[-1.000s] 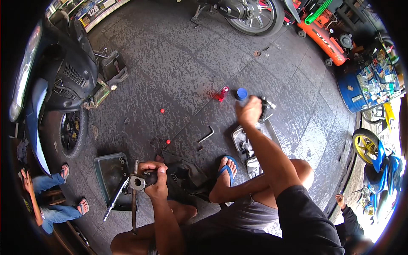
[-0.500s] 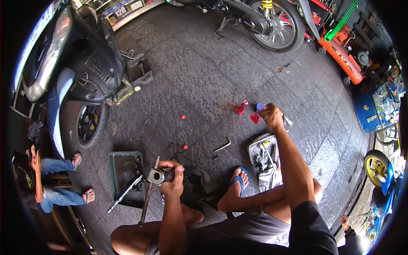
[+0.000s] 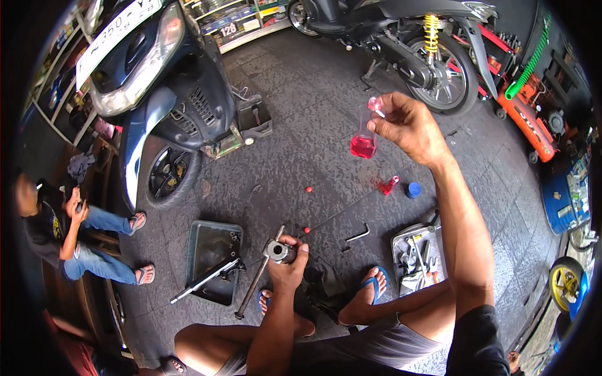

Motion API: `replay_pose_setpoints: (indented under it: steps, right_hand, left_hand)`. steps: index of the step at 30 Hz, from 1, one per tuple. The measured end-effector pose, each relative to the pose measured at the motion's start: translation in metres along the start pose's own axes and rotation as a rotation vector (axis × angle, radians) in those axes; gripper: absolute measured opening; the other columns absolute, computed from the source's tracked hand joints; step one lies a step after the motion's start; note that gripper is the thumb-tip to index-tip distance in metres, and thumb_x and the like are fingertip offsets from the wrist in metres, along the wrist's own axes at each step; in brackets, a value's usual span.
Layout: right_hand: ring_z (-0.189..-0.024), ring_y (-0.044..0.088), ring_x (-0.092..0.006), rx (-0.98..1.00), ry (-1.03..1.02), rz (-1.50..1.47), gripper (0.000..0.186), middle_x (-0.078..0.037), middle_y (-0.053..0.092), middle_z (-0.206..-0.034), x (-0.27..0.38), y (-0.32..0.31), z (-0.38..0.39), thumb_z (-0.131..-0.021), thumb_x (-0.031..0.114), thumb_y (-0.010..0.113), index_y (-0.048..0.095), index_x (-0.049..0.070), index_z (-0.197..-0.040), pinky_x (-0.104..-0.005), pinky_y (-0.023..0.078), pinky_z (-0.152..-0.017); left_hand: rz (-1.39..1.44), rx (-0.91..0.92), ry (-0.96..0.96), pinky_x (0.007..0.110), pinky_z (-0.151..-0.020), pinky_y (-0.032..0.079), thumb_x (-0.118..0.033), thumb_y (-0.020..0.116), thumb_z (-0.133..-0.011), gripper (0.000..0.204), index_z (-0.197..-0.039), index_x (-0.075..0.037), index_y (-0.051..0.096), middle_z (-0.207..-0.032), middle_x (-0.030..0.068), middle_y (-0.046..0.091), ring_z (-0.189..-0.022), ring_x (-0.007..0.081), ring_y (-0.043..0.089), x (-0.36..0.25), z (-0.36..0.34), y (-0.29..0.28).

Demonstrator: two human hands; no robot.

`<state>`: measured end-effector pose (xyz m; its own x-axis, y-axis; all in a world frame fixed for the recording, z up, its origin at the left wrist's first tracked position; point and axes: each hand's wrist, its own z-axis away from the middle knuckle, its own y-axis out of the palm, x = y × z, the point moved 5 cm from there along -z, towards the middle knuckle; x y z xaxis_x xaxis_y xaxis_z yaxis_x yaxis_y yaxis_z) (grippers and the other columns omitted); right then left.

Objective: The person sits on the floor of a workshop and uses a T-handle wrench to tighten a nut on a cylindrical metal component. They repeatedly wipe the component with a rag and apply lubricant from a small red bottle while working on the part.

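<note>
My right hand (image 3: 414, 131) is raised above the floor, fingers pinched on the top of a clear container (image 3: 363, 146) with red liquid in its bottom. My left hand (image 3: 290, 271) is wrapped round a dark metal tool with a round, hollow end (image 3: 276, 251); a long metal rod (image 3: 253, 289) runs beside that end. Below my right hand, a small red bottle-like piece (image 3: 390, 184) lies on the floor by a red wet patch, beside a blue round tub (image 3: 413, 190). Two red balls (image 3: 308, 189) are farther left. An L-shaped hex key (image 3: 359, 234) lies nearer me.
A dark tray (image 3: 189, 254) at left has a long metal tube (image 3: 204, 281) across it. An open tool case (image 3: 397, 254) stands by my right foot. Motorcycles (image 3: 200, 103) stand left and at the back. A seated person (image 3: 100, 235) is at far left; an orange compressor (image 3: 527, 128) at right.
My right hand has lifted the clear container up and away from the floor, leaving the blue tub in sight. The left hand keeps its hold on the metal tool. The view has shifted.
</note>
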<state>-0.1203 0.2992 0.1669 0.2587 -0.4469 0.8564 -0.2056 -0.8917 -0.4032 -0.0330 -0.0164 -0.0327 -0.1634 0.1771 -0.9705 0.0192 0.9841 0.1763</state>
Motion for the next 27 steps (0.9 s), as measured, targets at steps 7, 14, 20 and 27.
replay_pose_setpoints:
  steps: [7, 14, 20, 27]
  right_hand:
    - [-0.089, 0.067, -0.0124, 0.029, -0.115, -0.045, 0.038, -0.007, 0.071, -0.101, 0.039, 0.01, -0.009, -0.085, 0.017, 0.081, 0.065, -0.002, -0.114, -0.0291, 0.055, -0.08]
    - [-0.087, 0.063, -0.0103, 0.057, -0.071, -0.048, 0.036, -0.004, 0.07, -0.097, 0.052, 0.021, 0.002, -0.085, 0.009, 0.079, 0.063, -0.003, -0.115, -0.0262, 0.052, -0.079]
    - [-0.086, 0.062, -0.0103, 0.157, 0.005, 0.005, 0.035, -0.004, 0.07, -0.099, 0.025, 0.034, 0.035, -0.085, 0.01, 0.08, 0.064, 0.0, -0.114, -0.0287, 0.051, -0.081]
    - [-0.087, 0.062, -0.0135, 0.25, 0.122, 0.078, 0.035, -0.005, 0.071, -0.098, 0.0, 0.055, 0.087, -0.082, 0.014, 0.082, 0.069, 0.003, -0.113, -0.0304, 0.051, -0.083]
  left_hand:
    - [-0.039, -0.003, 0.001, 0.028, -0.066, 0.051, 0.004, 0.069, -0.085, 0.023, -0.097, -0.004, 0.052, -0.082, 0.007, 0.062, -0.073, 0.0133, 0.06, 0.002, -0.008, 0.001]
    - [-0.156, 0.056, 0.008, 0.026, -0.066, 0.046, -0.007, 0.07, -0.088, 0.019, -0.099, -0.006, 0.055, -0.086, 0.0002, 0.056, -0.076, 0.0086, 0.053, -0.004, -0.009, 0.008]
    - [-0.355, 0.274, 0.213, 0.032, -0.079, 0.055, -0.012, 0.075, -0.087, 0.044, -0.119, -0.003, 0.047, -0.094, 0.01, 0.068, -0.087, 0.0174, 0.068, -0.013, -0.007, 0.015]
    - [-0.089, 0.125, 0.45, 0.031, -0.076, 0.056, -0.022, 0.079, -0.088, 0.078, -0.144, 0.0, 0.029, -0.092, 0.0109, 0.067, -0.079, 0.0173, 0.068, -0.021, -0.001, 0.034]
